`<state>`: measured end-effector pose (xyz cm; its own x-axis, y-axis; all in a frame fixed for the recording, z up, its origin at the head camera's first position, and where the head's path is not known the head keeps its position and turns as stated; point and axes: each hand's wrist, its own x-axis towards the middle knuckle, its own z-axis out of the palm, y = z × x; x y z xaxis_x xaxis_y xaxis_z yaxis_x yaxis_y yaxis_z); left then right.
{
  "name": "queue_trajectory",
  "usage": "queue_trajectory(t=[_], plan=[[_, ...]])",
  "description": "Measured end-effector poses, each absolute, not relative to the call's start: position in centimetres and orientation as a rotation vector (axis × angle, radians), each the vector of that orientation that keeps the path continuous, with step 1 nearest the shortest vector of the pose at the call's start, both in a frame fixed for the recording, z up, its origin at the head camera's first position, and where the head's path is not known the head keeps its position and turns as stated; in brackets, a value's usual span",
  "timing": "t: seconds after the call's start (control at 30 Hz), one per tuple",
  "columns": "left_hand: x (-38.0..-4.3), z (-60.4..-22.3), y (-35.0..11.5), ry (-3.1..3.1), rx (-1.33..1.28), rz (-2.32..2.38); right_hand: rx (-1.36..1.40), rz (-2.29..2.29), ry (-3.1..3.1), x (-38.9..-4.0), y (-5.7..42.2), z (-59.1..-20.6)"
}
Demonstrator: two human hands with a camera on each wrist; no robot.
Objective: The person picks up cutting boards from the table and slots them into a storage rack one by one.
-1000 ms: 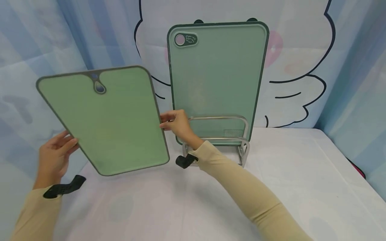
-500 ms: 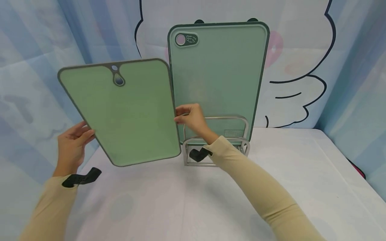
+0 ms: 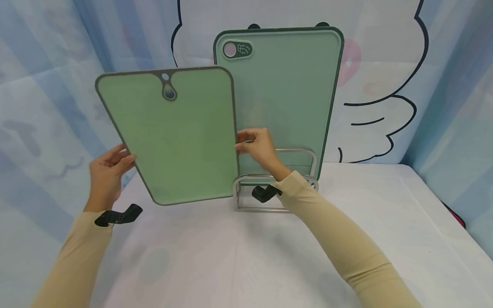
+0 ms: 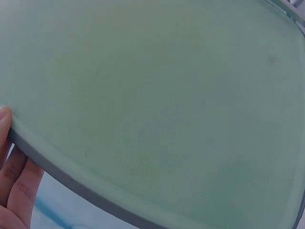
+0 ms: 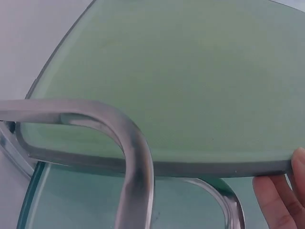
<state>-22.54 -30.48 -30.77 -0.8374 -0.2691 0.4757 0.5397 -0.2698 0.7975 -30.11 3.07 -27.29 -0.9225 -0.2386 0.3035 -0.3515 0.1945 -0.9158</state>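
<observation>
Between my two hands I hold a light green cutting board [image 3: 185, 137] with a grey rim and a drop-shaped hole at its top. My left hand [image 3: 108, 173] pinches its left edge, thumb in front and fingers behind. The right edge is pinched by my right hand [image 3: 259, 147]. Tilted slightly, the board hangs above the table, its lower right corner behind the front bar of a metal rack [image 3: 277, 210]. A larger, bluish green cutting board [image 3: 285, 94] stands upright in that rack, partly covered by the held board. In the right wrist view a rack bar [image 5: 138, 157] crosses before the held board.
A white cloth covers the table [image 3: 215, 265]. Behind it hangs a patterned curtain [image 3: 385, 64], with more blue curtain [image 3: 458, 128] at the right side. Black straps [image 3: 119, 215] sit on both wrists.
Both hands have carried the light green board rightward and slightly upward, from left of the rack to where its corner is behind the front bar. The larger board and rack stay put.
</observation>
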Motion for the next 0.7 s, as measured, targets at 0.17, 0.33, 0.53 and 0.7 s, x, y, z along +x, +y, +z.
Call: queue_trajectory(t=[0.17, 0.33, 0.53, 0.7], plan=[[-23.0, -30.5, -29.7, -1.48, -0.357, -2.149, 0.569, 1.844, -2.344, -30.3, 3.8, -27.0], [-23.3, -30.2, -28.7, -1.522, -0.383, -2.185, 0.549, 1.839, -2.341, -30.4, 5.0, -27.1], [-23.7, -30.0, -27.6, -1.613, -0.405, -2.206, 0.522, 1.843, -2.326, -30.9, 6.8, -27.5], [-24.3, -29.7, -26.8, -1.682, -0.453, -2.194, 0.517, 1.827, -2.34, -31.0, 8.1, -27.5]])
